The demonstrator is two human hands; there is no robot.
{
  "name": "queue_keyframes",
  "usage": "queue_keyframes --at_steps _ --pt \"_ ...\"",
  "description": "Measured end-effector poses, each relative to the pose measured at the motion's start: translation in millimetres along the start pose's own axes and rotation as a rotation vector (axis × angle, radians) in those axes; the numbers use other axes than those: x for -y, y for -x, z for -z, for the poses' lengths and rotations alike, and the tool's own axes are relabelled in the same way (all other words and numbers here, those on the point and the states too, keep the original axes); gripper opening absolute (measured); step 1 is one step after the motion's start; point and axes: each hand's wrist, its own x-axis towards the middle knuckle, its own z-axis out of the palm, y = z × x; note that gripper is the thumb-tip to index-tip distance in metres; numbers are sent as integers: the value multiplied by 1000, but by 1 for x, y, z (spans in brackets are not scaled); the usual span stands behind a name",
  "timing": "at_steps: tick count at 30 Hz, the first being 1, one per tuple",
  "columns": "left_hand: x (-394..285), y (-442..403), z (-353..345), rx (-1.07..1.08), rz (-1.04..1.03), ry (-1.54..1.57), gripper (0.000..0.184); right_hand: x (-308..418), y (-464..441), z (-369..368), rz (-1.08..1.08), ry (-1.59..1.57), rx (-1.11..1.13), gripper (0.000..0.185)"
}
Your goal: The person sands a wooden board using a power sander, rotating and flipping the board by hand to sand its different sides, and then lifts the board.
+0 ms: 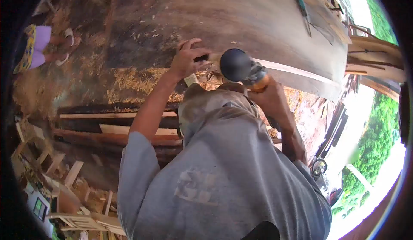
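Far left: a bystander (41, 46) in lilac shorts at the upper left of the frame, legs and sandals visible on the littered ground. Below, at the lower left, pale wooden pieces (64, 167) lie in a jumble. Left of centre, long boards (116, 116) lie roughly level across the frame.

Upper centre: left hand (187, 60), palm turned inward, fingers slightly apart and partly bent, thumb set off from them. A dark patch (201, 58) shows between thumb and fingers; cannot tell whether it is an object or shadow, nor whether the fingers close on anything.

Just right of this, at the upper centre, the power tool (258, 82): orange body, round black disc (235, 64) facing the camera, blurred. Right hand (272, 99), right of centre, is wrapped around the orange body; fingertips mostly hidden.

A pale wood strip (297, 71) runs rightward from behind the tool, along the near edge of a broad brown panel (193, 14). Whether disc and strip touch cannot be told. Upper right: a teal-handled tool (303, 10) on the panel. Far right: bright greenery (374, 139).
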Motion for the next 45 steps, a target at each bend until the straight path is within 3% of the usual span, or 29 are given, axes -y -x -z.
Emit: queue_keyframes --at_steps 3,5,9,17,20,21,22,24,25,26,27,28,30,35,40,42,45 --pt "-12 -7 1 -24 2 100 45 0 -4 3 -14 136 14 54" --pt "-17 -5 7 -7 -4 -86 43 -8 -2 16 -68 173 -23 55" --pt "-12 -7 -3 -13 0 -105 41 -39 5 52 -181 113 -95 52" --pt "-13 -5 -5 16 13 -134 39 -199 -3 155 -372 124 -433 36" --pt "-13 -3 -10 6 70 -64 35 -241 -6 192 -514 75 -450 36" --pt "9 6 -17 74 57 -146 53 -244 -4 197 -515 60 -454 33" --pt "-5 3 -14 81 36 -146 53 -246 -4 195 -523 48 -472 33" --pt "-62 -14 -10 90 366 56 76 -243 4 179 -348 -155 -506 30" --pt "-90 -31 -14 114 333 70 76 -245 5 170 -235 -128 -472 30" --pt "-118 -47 -18 187 186 -213 82 -245 4 157 -130 -98 -436 31" --pt "-137 -61 -29 250 29 -495 87 -227 5 149 -237 -64 -393 33" --pt "-146 -76 -48 270 -3 -485 87 -201 6 148 -340 -37 -343 35" --pt "-155 -101 -83 305 -113 -500 72 -164 2 162 -336 -54 -232 41" --pt "-124 -94 -113 356 -148 -490 45 -235 -4 220 -387 -2 -299 43" --pt "-136 -102 -118 287 -198 -482 40 -342 -9 312 -549 -66 -453 40" --pt "-137 -105 -121 268 -234 -505 38 -397 -16 337 -514 -115 -533 39" --pt "-138 -104 -118 232 -292 -525 37 -435 -23 374 -652 -106 -580 38"
